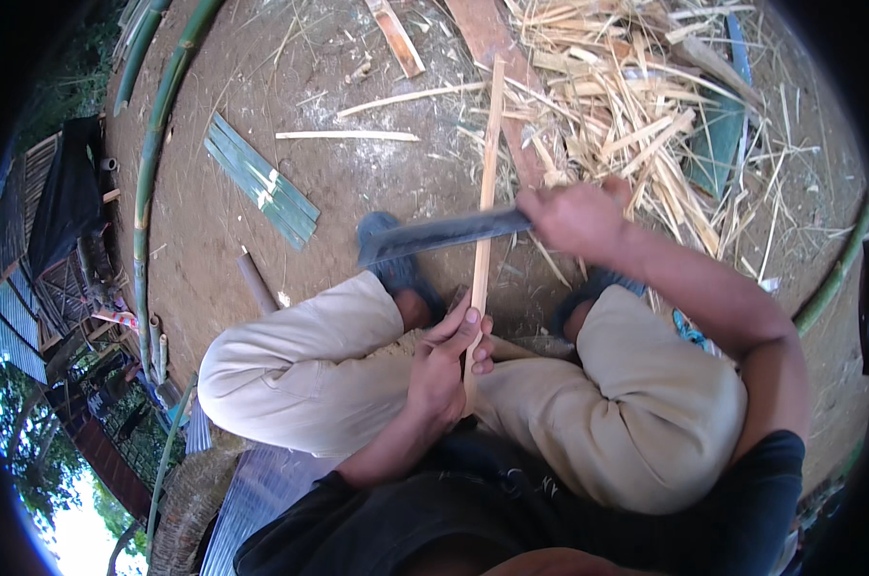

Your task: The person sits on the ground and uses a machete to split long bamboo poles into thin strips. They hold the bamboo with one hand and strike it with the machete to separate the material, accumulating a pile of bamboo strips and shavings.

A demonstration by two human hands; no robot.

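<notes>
My left hand [451,357] is closed around the lower part of a long, pale bamboo strip [488,173], which points away from my lap. In my right hand [580,221] is the handle end of a machete [434,237]; the fingers wrap it and hide the handle. The dark blade reaches leftward and lies across the strip about halfway up, slightly blurred. Whether the edge bites into the strip, I cannot tell.
A heap of shavings [636,115] covers the ground at the far right. Green split bamboo pieces [262,182] lie at left, beside a long green bamboo pole [152,154]. A thin pale strip [348,135] and a short split piece [394,36] lie ahead.
</notes>
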